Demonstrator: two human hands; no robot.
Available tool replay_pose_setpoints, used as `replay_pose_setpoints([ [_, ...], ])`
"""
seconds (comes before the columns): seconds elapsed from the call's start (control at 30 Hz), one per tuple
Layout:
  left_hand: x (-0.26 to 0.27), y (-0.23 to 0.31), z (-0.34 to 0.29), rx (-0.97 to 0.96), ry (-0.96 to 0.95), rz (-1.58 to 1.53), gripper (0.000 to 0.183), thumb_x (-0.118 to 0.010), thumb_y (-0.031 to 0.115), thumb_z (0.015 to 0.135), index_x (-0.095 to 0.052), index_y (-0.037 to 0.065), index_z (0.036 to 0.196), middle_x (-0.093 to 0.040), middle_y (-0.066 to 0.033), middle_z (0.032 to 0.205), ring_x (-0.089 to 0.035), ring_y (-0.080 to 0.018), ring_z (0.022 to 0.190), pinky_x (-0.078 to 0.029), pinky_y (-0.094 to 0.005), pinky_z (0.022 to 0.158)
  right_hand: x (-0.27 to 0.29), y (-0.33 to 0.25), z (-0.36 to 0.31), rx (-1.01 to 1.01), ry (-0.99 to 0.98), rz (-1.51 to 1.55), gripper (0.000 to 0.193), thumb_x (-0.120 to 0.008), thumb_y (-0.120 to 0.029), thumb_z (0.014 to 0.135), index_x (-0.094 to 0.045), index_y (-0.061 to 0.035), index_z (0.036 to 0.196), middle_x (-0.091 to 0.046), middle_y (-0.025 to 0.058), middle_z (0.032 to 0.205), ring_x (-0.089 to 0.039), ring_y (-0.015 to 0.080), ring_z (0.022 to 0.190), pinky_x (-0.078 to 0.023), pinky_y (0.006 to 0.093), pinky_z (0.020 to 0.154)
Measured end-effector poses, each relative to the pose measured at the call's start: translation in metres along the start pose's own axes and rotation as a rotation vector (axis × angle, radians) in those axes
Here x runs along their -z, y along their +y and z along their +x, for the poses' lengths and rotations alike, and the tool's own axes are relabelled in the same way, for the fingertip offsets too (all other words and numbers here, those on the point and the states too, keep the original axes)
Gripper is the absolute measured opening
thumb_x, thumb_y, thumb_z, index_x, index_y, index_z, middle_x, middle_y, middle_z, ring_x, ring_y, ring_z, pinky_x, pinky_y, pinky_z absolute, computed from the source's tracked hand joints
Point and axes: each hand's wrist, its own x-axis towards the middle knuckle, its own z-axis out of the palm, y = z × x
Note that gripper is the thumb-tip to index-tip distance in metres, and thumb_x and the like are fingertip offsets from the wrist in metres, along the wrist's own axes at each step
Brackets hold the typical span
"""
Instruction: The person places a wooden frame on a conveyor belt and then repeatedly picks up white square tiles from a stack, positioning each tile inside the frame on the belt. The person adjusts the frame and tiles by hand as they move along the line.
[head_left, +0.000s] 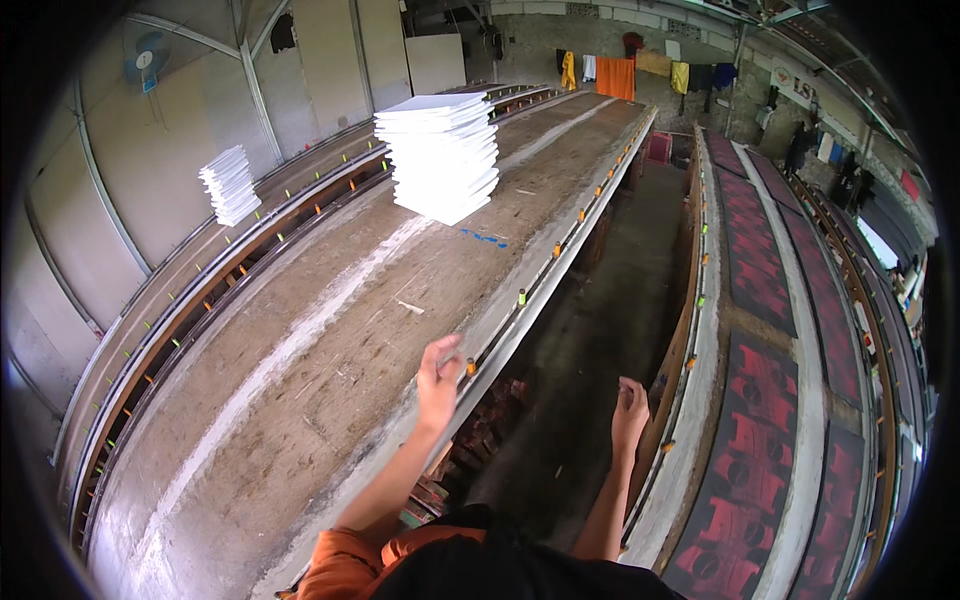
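Note:
Over the near edge of the long brown table, my left hand hangs in the air beside an orange peg on the rail. Its fingers are loosely bent and apart, and nothing is in it. My right hand is raised above the aisle, near the rail of the right-hand table; its fingers are half curled, with no object showing in them. Farther up the brown table stands a tall stack of white sheets, its layers slightly askew, well beyond the reach of both hands.
A smaller white stack sits on another long table at the left. Dark panels printed in red cover the table on my right. A dark aisle runs between the tables. Cloths, one an orange cloth, hang along the far wall.

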Motion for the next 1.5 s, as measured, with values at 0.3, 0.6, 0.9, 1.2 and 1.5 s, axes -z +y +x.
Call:
replay_pose_setpoints([
  [0.3,-0.012,-0.024,0.181,-0.013,-0.051,0.082,0.032,-0.049,0.004,0.086,-0.05,0.004,0.118,-0.054,-0.0063,0.117,-0.049,-0.0167,0.111,-0.035,-0.0316,0.098,-0.107,-0.017,0.172,0.163,-0.156,0.194,0.017,-0.051,0.004,0.084,-0.06,-0.0016,0.098,-0.059,0.012,0.09,-0.061,0.0246,0.08,-0.048,0.0319,0.072],
  [0.6,-0.022,-0.039,0.321,-0.204,0.077,0.019,0.037,-0.051,0.002,0.085,-0.043,0.003,0.121,-0.049,-0.0095,0.122,-0.046,-0.0209,0.115,-0.039,-0.0344,0.096,-0.253,-0.068,0.366,0.373,-0.42,0.352,0.014,-0.051,-0.008,0.091,-0.059,-0.0016,0.101,-0.059,0.009,0.098,-0.059,0.0162,0.089,-0.047,0.0268,0.078],
  [0.9,-0.066,-0.047,0.452,-0.357,0.29,0.286,0.04,-0.056,0.012,0.087,-0.04,0.002,0.122,-0.046,-0.0147,0.12,-0.046,-0.0255,0.115,-0.04,-0.0376,0.094,-0.433,-0.126,0.543,0.604,-0.584,0.527,0.033,-0.052,-0.023,0.092,-0.049,-0.0028,0.117,-0.049,0.0156,0.119,-0.052,0.0254,0.108,-0.041,0.0354,0.093],
  [1.2,-0.071,-0.017,0.604,-0.263,0.808,0.869,0.073,-0.045,0.053,0.088,-0.04,-0.01,0.125,-0.042,-0.0274,0.125,-0.039,-0.041,0.114,-0.029,-0.0445,0.1,-0.597,-0.167,0.65,0.356,-0.908,0.678,0.055,-0.055,-0.044,0.085,-0.047,-0.0052,0.122,-0.056,0.0195,0.113,-0.054,0.0284,0.106,-0.039,0.0348,0.091],
  [1.5,-0.073,-0.025,0.623,0.011,0.64,0.717,0.075,-0.041,0.05,0.085,-0.027,0.0,0.139,-0.022,-0.0232,0.145,-0.005,-0.0368,0.138,-0.005,-0.045,0.109,-0.607,-0.172,0.635,0.415,-1.013,0.758,0.047,-0.062,-0.022,0.082,-0.045,-0.0134,0.125,-0.057,0.0129,0.11,-0.057,0.0159,0.079,-0.045,0.0292,0.071],
])
